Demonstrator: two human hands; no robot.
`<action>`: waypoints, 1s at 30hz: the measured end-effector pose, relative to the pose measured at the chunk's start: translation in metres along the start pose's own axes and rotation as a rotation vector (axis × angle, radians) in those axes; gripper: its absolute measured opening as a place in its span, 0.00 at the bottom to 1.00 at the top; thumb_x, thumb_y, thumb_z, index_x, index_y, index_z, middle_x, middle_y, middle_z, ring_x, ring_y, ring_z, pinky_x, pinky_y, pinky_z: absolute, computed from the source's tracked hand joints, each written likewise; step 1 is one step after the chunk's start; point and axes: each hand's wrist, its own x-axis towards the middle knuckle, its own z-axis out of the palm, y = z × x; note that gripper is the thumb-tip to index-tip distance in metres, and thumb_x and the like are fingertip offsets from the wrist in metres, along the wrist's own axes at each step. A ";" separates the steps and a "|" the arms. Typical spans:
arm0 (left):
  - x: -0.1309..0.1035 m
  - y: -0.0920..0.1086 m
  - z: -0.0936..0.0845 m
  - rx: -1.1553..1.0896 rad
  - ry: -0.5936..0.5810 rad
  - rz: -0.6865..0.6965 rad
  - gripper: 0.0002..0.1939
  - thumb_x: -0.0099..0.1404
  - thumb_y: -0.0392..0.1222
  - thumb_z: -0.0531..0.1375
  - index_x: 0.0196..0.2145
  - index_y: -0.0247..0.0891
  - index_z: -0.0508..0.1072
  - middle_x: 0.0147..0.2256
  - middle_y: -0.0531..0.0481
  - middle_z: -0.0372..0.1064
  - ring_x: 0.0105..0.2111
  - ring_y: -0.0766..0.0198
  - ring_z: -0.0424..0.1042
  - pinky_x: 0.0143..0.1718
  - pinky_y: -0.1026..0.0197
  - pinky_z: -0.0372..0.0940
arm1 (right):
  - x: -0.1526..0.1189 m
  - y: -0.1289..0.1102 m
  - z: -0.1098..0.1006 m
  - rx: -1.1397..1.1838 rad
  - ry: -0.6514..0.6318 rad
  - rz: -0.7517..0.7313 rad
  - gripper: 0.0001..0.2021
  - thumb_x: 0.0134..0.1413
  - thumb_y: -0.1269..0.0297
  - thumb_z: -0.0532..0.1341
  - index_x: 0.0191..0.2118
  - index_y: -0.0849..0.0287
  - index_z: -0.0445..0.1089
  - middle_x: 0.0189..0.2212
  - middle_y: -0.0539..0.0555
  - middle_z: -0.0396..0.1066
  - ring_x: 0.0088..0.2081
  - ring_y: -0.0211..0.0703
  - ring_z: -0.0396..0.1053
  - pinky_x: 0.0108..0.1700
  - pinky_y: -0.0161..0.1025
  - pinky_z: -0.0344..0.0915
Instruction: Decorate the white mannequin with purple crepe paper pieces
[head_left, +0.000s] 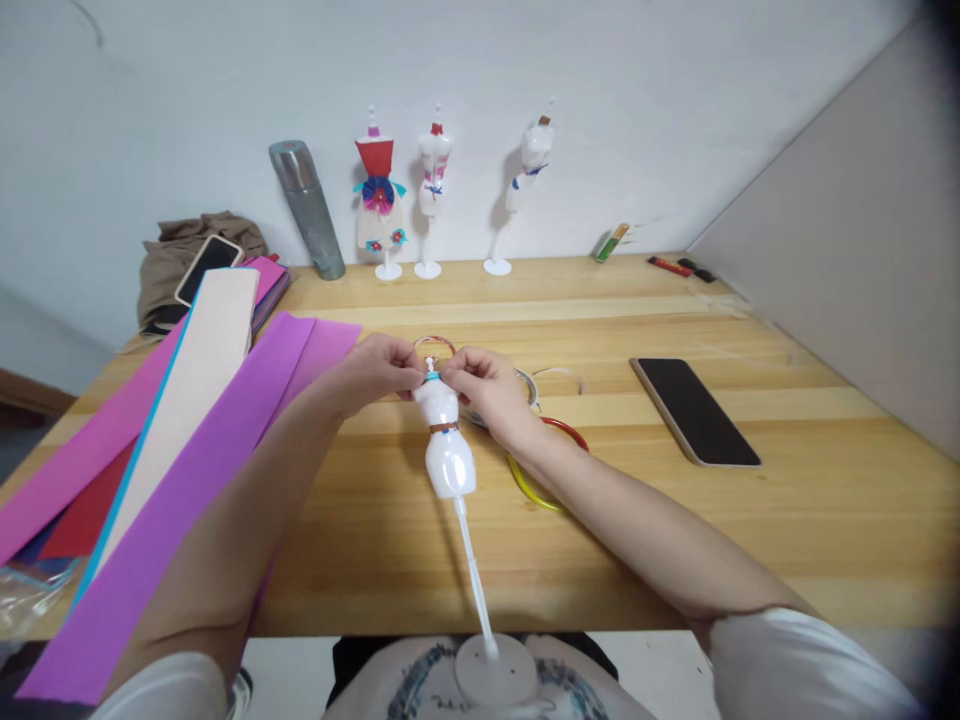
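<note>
White miniature dress form [451, 465], held slantwise above the front half of the wooden surface [360, 540], near the middle of its width. The neck end points toward the back edge and slightly left; the long axis runs nearly front to back, the stem [474, 575] reaching the front edge and the round base [495, 672] lying past it, before the person's patterned garment [424, 685]. Whether the torso touches the wood cannot be told. A brown band [443, 427] circles the waist, a turquoise band [433, 376] the neck. There the left hand [382, 365] and right hand [487, 388] face each other — thumb and fingers of each pinched closed on the turquoise band, its ends hidden.

Close about the hands lie a red-and-white ring [435, 339], behind the neck, and a red-and-yellow ring [571, 430], partly covered by the right forearm.

Edges and room: on the left, a purple strip [172, 540] and a cream strip [187, 370] crowd the front-left corner. Wood shows between the forearms — on both sides of the stem — and between the right forearm and the phone [697, 412]. Along the back edge stand a bottle [312, 222] and three more dress forms [379, 190].
</note>
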 end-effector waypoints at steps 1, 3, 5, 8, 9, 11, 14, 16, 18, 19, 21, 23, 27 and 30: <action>-0.001 0.001 0.000 -0.011 -0.005 0.003 0.02 0.49 0.32 0.63 0.21 0.34 0.73 0.19 0.55 0.68 0.23 0.69 0.68 0.29 0.67 0.65 | -0.001 -0.001 0.000 0.019 0.000 0.012 0.10 0.41 0.59 0.66 0.22 0.57 0.67 0.17 0.46 0.64 0.21 0.35 0.57 0.27 0.36 0.54; -0.001 0.002 0.000 -0.016 -0.011 0.017 0.02 0.48 0.32 0.63 0.21 0.34 0.72 0.18 0.55 0.68 0.23 0.70 0.68 0.28 0.67 0.64 | -0.002 -0.002 0.000 0.038 0.011 0.026 0.10 0.40 0.59 0.66 0.21 0.57 0.67 0.18 0.46 0.65 0.21 0.35 0.57 0.27 0.37 0.54; -0.001 0.002 -0.001 -0.012 -0.014 0.028 0.02 0.48 0.32 0.63 0.21 0.34 0.72 0.18 0.55 0.68 0.23 0.70 0.68 0.28 0.68 0.64 | -0.002 -0.002 0.001 0.037 0.031 0.012 0.09 0.40 0.59 0.66 0.21 0.57 0.68 0.18 0.47 0.65 0.22 0.36 0.57 0.28 0.37 0.55; -0.001 0.001 -0.001 -0.024 -0.021 0.028 0.03 0.47 0.32 0.64 0.21 0.34 0.72 0.18 0.55 0.68 0.23 0.70 0.68 0.28 0.68 0.64 | -0.003 -0.001 0.002 0.017 0.064 -0.032 0.08 0.40 0.60 0.65 0.20 0.57 0.68 0.18 0.47 0.64 0.23 0.37 0.58 0.29 0.37 0.55; 0.000 0.001 -0.002 -0.039 -0.027 0.024 0.03 0.47 0.33 0.64 0.21 0.34 0.72 0.19 0.55 0.69 0.23 0.70 0.69 0.28 0.67 0.65 | -0.004 -0.001 0.002 0.017 0.074 -0.044 0.08 0.40 0.60 0.64 0.20 0.57 0.68 0.18 0.47 0.64 0.24 0.37 0.58 0.30 0.38 0.56; 0.001 0.001 -0.002 -0.072 -0.038 0.016 0.05 0.47 0.35 0.66 0.21 0.34 0.72 0.19 0.54 0.70 0.23 0.69 0.69 0.29 0.67 0.65 | -0.005 -0.001 0.003 0.030 0.086 -0.066 0.08 0.41 0.60 0.64 0.20 0.57 0.68 0.18 0.46 0.64 0.24 0.37 0.58 0.31 0.38 0.57; 0.002 0.001 -0.003 -0.094 -0.047 0.014 0.06 0.48 0.36 0.66 0.21 0.34 0.72 0.20 0.53 0.71 0.23 0.69 0.69 0.28 0.67 0.65 | -0.009 -0.003 0.003 -0.002 0.082 -0.118 0.08 0.45 0.59 0.63 0.23 0.56 0.67 0.21 0.47 0.65 0.26 0.38 0.60 0.33 0.38 0.59; 0.002 0.001 -0.003 -0.087 -0.052 0.016 0.06 0.48 0.35 0.66 0.21 0.34 0.72 0.20 0.53 0.70 0.23 0.69 0.69 0.28 0.67 0.65 | -0.013 -0.005 0.003 -0.129 0.084 -0.208 0.07 0.49 0.60 0.61 0.25 0.56 0.66 0.24 0.49 0.66 0.28 0.39 0.62 0.34 0.39 0.60; 0.002 0.000 -0.003 -0.066 -0.058 0.019 0.05 0.48 0.35 0.66 0.21 0.34 0.72 0.20 0.54 0.70 0.23 0.69 0.69 0.29 0.66 0.65 | -0.017 -0.008 0.003 -0.307 0.094 -0.348 0.07 0.53 0.62 0.60 0.26 0.55 0.65 0.26 0.51 0.67 0.30 0.41 0.64 0.36 0.40 0.61; 0.001 -0.001 -0.002 -0.049 -0.061 0.020 0.04 0.49 0.34 0.65 0.22 0.34 0.72 0.20 0.54 0.69 0.24 0.69 0.69 0.29 0.66 0.65 | -0.018 -0.009 0.002 -0.386 0.096 -0.417 0.07 0.54 0.62 0.59 0.26 0.55 0.65 0.27 0.52 0.68 0.31 0.42 0.64 0.37 0.41 0.61; 0.000 -0.001 -0.002 -0.013 -0.066 0.025 0.04 0.49 0.34 0.65 0.22 0.34 0.72 0.20 0.54 0.69 0.24 0.68 0.69 0.29 0.66 0.65 | -0.019 -0.009 0.002 -0.474 0.095 -0.492 0.07 0.54 0.63 0.59 0.26 0.55 0.64 0.28 0.53 0.68 0.32 0.43 0.65 0.38 0.41 0.62; 0.000 -0.001 -0.001 -0.011 -0.070 0.028 0.05 0.49 0.34 0.65 0.21 0.34 0.72 0.20 0.54 0.69 0.24 0.69 0.69 0.29 0.66 0.64 | -0.018 -0.007 0.002 -0.464 0.098 -0.444 0.07 0.54 0.63 0.59 0.26 0.55 0.63 0.27 0.52 0.67 0.31 0.42 0.64 0.37 0.41 0.61; 0.000 0.000 0.000 -0.062 -0.067 0.032 0.05 0.48 0.34 0.66 0.21 0.34 0.72 0.22 0.53 0.71 0.24 0.69 0.69 0.30 0.66 0.65 | -0.015 -0.004 0.003 -0.291 0.103 -0.225 0.08 0.51 0.61 0.59 0.25 0.55 0.63 0.23 0.49 0.65 0.27 0.39 0.61 0.31 0.38 0.58; -0.001 0.001 0.000 -0.087 -0.065 0.021 0.06 0.48 0.35 0.66 0.20 0.34 0.71 0.21 0.53 0.70 0.24 0.69 0.69 0.29 0.66 0.65 | -0.013 -0.004 0.004 -0.168 0.104 -0.145 0.08 0.47 0.59 0.61 0.24 0.56 0.64 0.22 0.48 0.64 0.25 0.37 0.59 0.30 0.37 0.57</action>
